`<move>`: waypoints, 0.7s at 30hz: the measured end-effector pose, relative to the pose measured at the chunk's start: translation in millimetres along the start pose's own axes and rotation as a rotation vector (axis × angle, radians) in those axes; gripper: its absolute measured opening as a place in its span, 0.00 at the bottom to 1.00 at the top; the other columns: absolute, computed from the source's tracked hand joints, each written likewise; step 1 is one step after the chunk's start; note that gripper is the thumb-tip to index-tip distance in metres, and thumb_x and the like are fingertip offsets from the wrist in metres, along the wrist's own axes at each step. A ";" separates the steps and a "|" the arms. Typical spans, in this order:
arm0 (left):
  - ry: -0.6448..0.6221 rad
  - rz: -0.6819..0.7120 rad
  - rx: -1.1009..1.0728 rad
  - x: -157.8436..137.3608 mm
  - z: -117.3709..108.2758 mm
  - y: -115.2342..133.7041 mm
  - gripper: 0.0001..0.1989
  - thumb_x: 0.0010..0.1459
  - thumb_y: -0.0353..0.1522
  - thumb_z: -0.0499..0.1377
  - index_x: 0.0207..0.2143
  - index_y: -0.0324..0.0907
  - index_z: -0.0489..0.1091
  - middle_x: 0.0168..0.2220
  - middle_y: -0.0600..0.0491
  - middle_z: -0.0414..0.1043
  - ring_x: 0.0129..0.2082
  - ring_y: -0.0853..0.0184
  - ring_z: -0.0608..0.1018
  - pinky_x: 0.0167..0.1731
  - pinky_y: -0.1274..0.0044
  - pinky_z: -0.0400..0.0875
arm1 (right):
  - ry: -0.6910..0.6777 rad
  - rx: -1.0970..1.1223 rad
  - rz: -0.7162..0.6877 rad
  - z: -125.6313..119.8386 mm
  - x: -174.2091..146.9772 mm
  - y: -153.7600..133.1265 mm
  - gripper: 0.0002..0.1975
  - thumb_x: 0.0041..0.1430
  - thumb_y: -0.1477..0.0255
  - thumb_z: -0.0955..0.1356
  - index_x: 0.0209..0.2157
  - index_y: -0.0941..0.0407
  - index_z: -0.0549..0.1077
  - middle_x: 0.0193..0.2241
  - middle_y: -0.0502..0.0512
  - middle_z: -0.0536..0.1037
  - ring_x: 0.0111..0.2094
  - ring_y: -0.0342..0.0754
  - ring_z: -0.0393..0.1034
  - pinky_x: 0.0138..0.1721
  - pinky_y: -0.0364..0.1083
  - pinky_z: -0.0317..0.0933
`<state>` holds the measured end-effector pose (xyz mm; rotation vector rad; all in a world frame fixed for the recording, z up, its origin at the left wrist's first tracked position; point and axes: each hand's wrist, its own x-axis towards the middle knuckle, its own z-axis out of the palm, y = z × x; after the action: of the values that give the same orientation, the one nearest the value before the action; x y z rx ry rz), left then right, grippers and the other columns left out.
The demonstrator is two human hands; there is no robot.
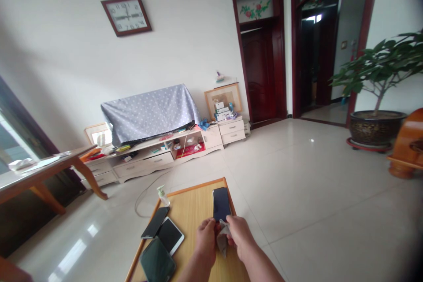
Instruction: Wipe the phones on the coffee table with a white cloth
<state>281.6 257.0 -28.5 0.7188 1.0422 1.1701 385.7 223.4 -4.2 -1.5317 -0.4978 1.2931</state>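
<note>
A dark-screened smartphone (221, 202) is over the right side of the small wooden table (193, 202). My left hand (206, 235) is closed at the phone's lower left corner, thumb and fingers pinching its near end. My right hand (240, 232) is closed on a grey cloth (222, 244), which hangs between both hands by the phone's near edge. The fingertips under the cloth are partly hidden. Left of my hands lie a black phone (156, 222), a white-framed phone (171, 235) and a dark green-tinted device (157, 261), overlapping one another.
A pump bottle (163, 196) stands at the table's far left corner. Beyond is a low white TV cabinet (142, 167) with a cloth-covered television (152, 114). A wooden table (76, 156) stands at left, a potted plant (376, 128) at right. A cable (136, 202) lies on the floor.
</note>
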 end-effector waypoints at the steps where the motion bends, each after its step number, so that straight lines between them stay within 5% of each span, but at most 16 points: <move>1: 0.003 0.005 -0.003 0.8 0.7 -0.9 0.14 0.45 0.35 0.70 0.29 0.42 0.68 0.21 0.60 0.71 0.22 0.72 0.75 0.25 0.81 0.69 | 0.008 0.011 0.002 0.1 0.2 0.6 0.12 0.61 0.62 0.65 0.30 0.54 0.71 0.21 0.51 0.74 0.19 0.44 0.69 0.18 0.40 0.58; 21: 0.025 0.027 -0.021 1.2 5.4 0.6 0.20 0.43 0.41 0.72 0.31 0.43 0.67 0.22 0.60 0.71 0.23 0.72 0.75 0.26 0.80 0.69 | 0.055 0.029 -0.057 9.8 7.2 -0.7 0.11 0.62 0.64 0.64 0.28 0.53 0.69 0.21 0.52 0.74 0.21 0.45 0.70 0.21 0.42 0.60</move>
<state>286.4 258.6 -26.3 0.7053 1.0422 1.2146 379.5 233.7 -6.0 -1.5142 -0.4820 1.2070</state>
